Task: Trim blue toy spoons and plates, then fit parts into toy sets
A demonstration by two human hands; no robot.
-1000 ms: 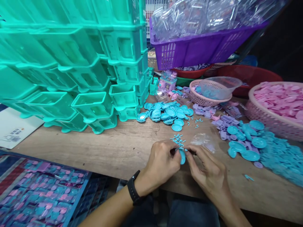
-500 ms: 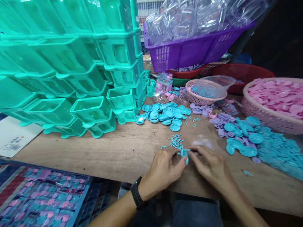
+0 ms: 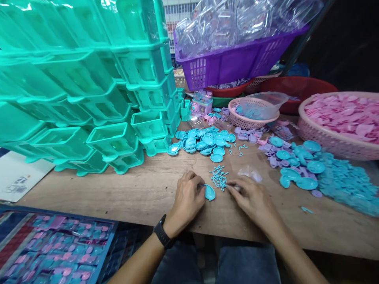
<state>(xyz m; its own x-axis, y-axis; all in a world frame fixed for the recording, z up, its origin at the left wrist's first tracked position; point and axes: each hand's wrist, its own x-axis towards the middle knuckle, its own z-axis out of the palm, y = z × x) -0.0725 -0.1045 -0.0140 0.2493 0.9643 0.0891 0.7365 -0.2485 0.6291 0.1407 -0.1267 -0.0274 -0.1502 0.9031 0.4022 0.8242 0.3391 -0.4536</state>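
My left hand (image 3: 189,194), with a black band on its wrist, pinches the left edge of a blue oval plastic dish (image 3: 210,192) low over the wooden table. Its fingertips are partly hidden behind the dish. To the right, my right hand (image 3: 254,199) has its thumb and forefinger together at the right edge of a small pile of thin blue hook-shaped pieces (image 3: 218,176). Whatever lies between those fingertips is too small to make out. Beyond the pile is a heap of blue oval dishes (image 3: 204,140).
Stacked green bins (image 3: 112,138) rise at left. Behind are a purple basket (image 3: 237,61) of clear packaging and a pink basket (image 3: 251,122). Purple parts (image 3: 274,156), blue pieces (image 3: 349,181) and a basket of pink pieces (image 3: 346,118) are at right. A clear scrap (image 3: 250,173) lies nearby.
My hands were close together around a blue piece; now they are apart. The left has moved left with the oval dish, while the right has come to the pile's edge.
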